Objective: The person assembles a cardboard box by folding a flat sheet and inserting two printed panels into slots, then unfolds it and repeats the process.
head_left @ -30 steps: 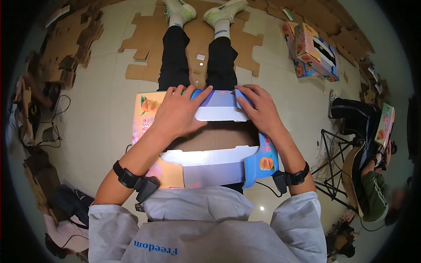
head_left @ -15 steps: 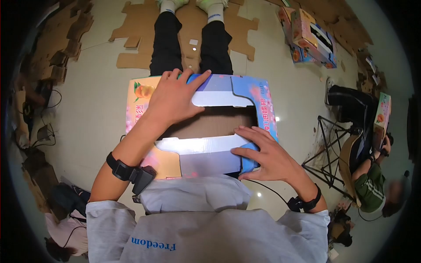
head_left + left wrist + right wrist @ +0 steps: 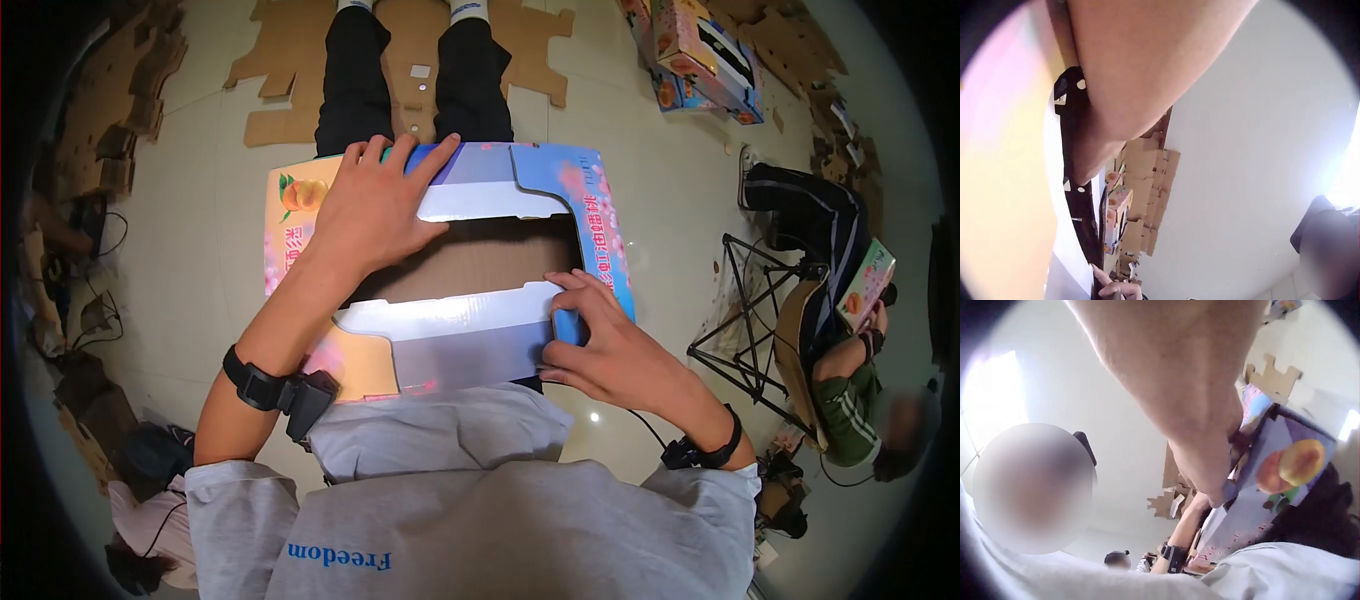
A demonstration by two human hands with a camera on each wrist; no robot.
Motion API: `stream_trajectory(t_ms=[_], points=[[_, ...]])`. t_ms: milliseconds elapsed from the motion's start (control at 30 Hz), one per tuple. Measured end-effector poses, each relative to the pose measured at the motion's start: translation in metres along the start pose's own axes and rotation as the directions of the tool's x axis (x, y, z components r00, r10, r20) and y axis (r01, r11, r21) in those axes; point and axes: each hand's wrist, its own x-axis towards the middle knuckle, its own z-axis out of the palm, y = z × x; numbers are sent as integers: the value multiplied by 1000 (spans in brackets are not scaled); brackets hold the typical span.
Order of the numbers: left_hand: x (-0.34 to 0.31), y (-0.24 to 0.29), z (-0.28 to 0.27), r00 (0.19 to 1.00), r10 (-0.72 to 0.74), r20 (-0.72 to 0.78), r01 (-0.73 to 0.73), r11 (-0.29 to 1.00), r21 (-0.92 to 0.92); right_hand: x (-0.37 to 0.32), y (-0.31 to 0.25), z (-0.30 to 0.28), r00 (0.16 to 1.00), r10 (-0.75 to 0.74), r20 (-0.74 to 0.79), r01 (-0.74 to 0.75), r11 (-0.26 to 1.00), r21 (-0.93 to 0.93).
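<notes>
A printed cardboard fruit box with peach pictures lies across my lap, a wide opening in its top showing the brown inside. My left hand grips the far left part of the top, fingers over the far edge and thumb at the opening's rim. At the near right corner, my right hand pinches a blue flap between thumb and fingers. The far right blue panel lies flat over the white strip. In the right wrist view, the box's near side shows peaches, and the hand bends over its top edge.
More fruit boxes are stacked on the floor at the far right. Flattened cardboard lies under my legs, with further pieces at the left. On the right, a seated person holds a box beside a folding frame.
My right hand has left the far right panel, come to the near right corner and closed on the blue flap there. The left hand stays on the box.
</notes>
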Motion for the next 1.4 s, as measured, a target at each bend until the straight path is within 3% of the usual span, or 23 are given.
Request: stream_trajectory(t_ms=[133,233,333,433,533,633,733,833,933,967,1000,1067,1133,1200,1300,1400], points=[[0,0,1,1000,1,7,-1,1000,-2,-1,-2,11,999,-9,39,13,993,-115],[-2,-3,8,995,37,-95,-35,999,22,0,-4,25,999,37,38,-27,971,-239],[-2,-2,9,995,35,-95,-30,998,50,7,-11,37,996,84,11,-76,941,-331],[-1,-1,6,998,8,-60,-5,999,40,20,-12,35,999,42,-2,-41,960,-277],[2,-2,14,959,166,-228,-154,985,72,44,-8,41,992,40,-122,-61,984,-168],[12,1,14,987,56,-152,-49,998,48,66,17,45,959,234,-163,-243,969,-38],[11,-1,11,991,27,-131,-20,998,52,64,8,58,946,195,-258,-233,964,-127],[10,0,13,994,31,-100,-33,999,-9,60,5,56,956,215,-200,-238,966,-102],[18,-9,8,990,78,-114,-82,996,-34,62,12,49,967,163,-194,-192,971,-143],[18,-11,7,981,112,-160,-118,992,-34,59,13,48,975,76,-209,-101,988,-112],[18,-9,1,983,116,-140,-131,986,-103,57,2,42,994,54,-98,-66,990,-126],[16,-11,0,967,172,-190,-204,965,-162,55,-6,39,977,-188,-104,170,972,-163],[13,-7,-9,976,128,-179,-175,945,-275,50,-3,40,975,-209,-76,192,964,-186],[9,-6,-27,968,-17,-251,-145,777,-612,48,7,28,977,-204,-59,186,957,-223],[-19,-28,-70,954,-45,-295,-155,771,-617,28,28,0,992,-114,-45,96,952,-290],[-66,-38,-83,880,-326,-346,5,733,-680,3,57,-64,983,17,-181,-100,884,-457]])
